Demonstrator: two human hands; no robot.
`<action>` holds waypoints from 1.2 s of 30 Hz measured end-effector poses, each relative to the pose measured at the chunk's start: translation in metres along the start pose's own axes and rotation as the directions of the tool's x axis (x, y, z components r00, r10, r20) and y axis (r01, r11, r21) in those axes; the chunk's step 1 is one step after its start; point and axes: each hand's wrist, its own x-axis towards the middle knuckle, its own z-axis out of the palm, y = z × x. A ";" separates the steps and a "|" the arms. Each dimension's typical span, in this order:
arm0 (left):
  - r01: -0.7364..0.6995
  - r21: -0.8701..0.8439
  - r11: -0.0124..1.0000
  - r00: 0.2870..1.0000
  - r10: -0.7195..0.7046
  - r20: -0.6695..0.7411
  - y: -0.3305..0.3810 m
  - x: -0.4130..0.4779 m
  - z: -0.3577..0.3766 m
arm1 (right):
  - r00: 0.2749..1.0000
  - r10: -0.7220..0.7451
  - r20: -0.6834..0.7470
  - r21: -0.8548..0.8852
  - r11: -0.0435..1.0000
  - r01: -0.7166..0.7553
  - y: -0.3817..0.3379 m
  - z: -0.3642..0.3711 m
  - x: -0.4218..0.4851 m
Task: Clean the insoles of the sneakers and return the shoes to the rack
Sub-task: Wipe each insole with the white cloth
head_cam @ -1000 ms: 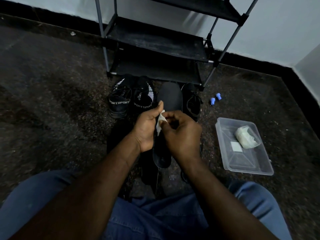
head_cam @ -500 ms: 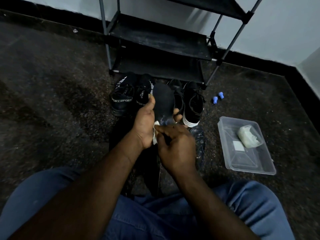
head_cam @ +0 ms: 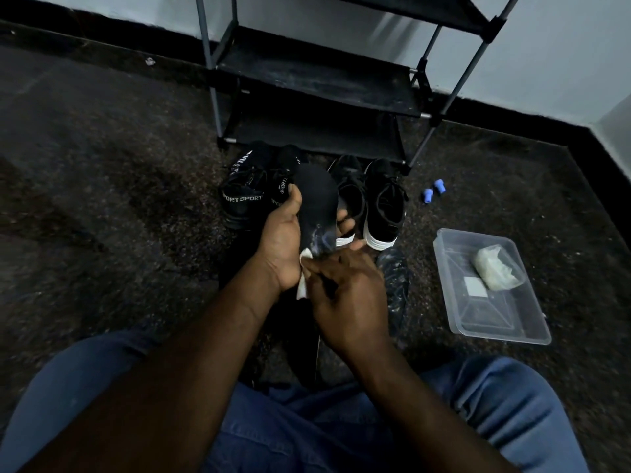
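Rightward, plastic tub [head_cam: 491, 317] with white packet [head_cam: 495, 268].

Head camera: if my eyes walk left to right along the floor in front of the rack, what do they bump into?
SPORT sneakers → black insole → black sneakers with white soles → two small blue pieces → clear plastic container.
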 end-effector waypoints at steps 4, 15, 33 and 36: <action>-0.008 0.073 0.997 1.000 0.010 -0.028 -0.005 -0.002 0.006 | 0.998 0.057 -0.029 0.000 0.998 -0.057 -0.005 0.002 0.017; -0.036 0.062 0.997 0.998 0.040 -0.058 -0.002 0.000 0.004 | 0.997 0.074 0.004 0.008 0.997 -0.074 -0.006 0.008 0.015; -0.075 0.068 0.995 0.995 0.079 -0.063 -0.002 0.004 0.002 | 0.999 0.032 0.024 -0.030 0.999 -0.031 -0.010 0.006 0.025; -0.058 0.085 0.995 0.997 0.062 -0.042 -0.004 0.006 0.004 | 0.999 0.045 0.026 0.050 0.998 -0.047 -0.006 0.000 0.016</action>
